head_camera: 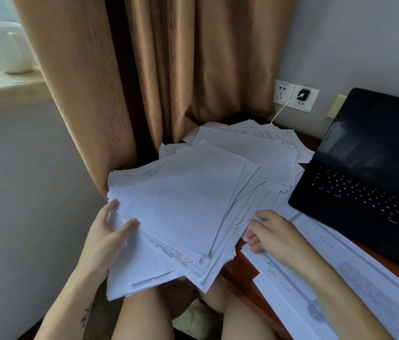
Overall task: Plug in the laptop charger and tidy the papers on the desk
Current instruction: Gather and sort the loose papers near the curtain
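Note:
A thick, uneven stack of white papers (181,204) juts out past the desk's left edge, above my lap. My left hand (105,234) grips its left edge, thumb on top and fingers beneath. My right hand (269,231) rests with curled fingers on the papers at the stack's right side, over the desk. More loose sheets (255,143) lie fanned behind. A black charger plug (302,95) sits in the right wall socket, and its white cable (280,111) runs down onto the papers. The black laptop (370,182) stands open at the right.
Long printed sheets (328,285) lie on the brown desk (242,268) in front of the laptop. Tan curtains (144,82) hang behind the papers. A free socket (283,90) is left of the plug. A windowsill (2,87) is far left.

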Demonstrator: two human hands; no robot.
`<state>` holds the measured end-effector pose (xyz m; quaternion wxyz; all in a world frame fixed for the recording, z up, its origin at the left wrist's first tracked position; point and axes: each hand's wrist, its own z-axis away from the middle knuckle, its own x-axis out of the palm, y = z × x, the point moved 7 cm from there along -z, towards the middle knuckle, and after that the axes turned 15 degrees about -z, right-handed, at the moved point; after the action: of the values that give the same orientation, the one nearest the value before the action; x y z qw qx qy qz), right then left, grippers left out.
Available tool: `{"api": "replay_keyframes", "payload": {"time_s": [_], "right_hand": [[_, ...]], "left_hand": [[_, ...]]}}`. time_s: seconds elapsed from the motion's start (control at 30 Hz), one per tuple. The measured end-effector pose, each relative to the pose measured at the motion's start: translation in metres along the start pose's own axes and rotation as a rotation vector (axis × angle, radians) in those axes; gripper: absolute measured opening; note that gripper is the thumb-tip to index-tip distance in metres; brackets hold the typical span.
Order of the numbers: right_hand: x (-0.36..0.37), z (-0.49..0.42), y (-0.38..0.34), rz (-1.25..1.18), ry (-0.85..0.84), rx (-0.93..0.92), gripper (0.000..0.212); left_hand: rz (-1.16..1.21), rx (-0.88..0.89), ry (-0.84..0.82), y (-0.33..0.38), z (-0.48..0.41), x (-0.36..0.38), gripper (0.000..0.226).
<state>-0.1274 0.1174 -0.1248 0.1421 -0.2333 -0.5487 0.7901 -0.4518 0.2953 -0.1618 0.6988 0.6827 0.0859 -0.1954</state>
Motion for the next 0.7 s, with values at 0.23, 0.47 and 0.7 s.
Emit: {"api": "replay_keyframes", "payload": {"time_s": [0.23,0.47,0.7], "right_hand": [[0.014,0.019,0.008,-0.371,-0.046,0.059,0.048],[0.017,0.013,-0.007,-0.563,0.028,-0.075,0.057],[0.039,-0.031,-0.012,-0.574,0.027,0.021,0.025]], "left_hand": [[0.060,-0.047,-0.021,-0.007,-0.005,0.000,0.070],[0.097,-0.033,-0.033,-0.010,-0.004,0.003,0.072],[0.094,-0.008,-0.031,-0.010,-0.002,0.004,0.074]]}}
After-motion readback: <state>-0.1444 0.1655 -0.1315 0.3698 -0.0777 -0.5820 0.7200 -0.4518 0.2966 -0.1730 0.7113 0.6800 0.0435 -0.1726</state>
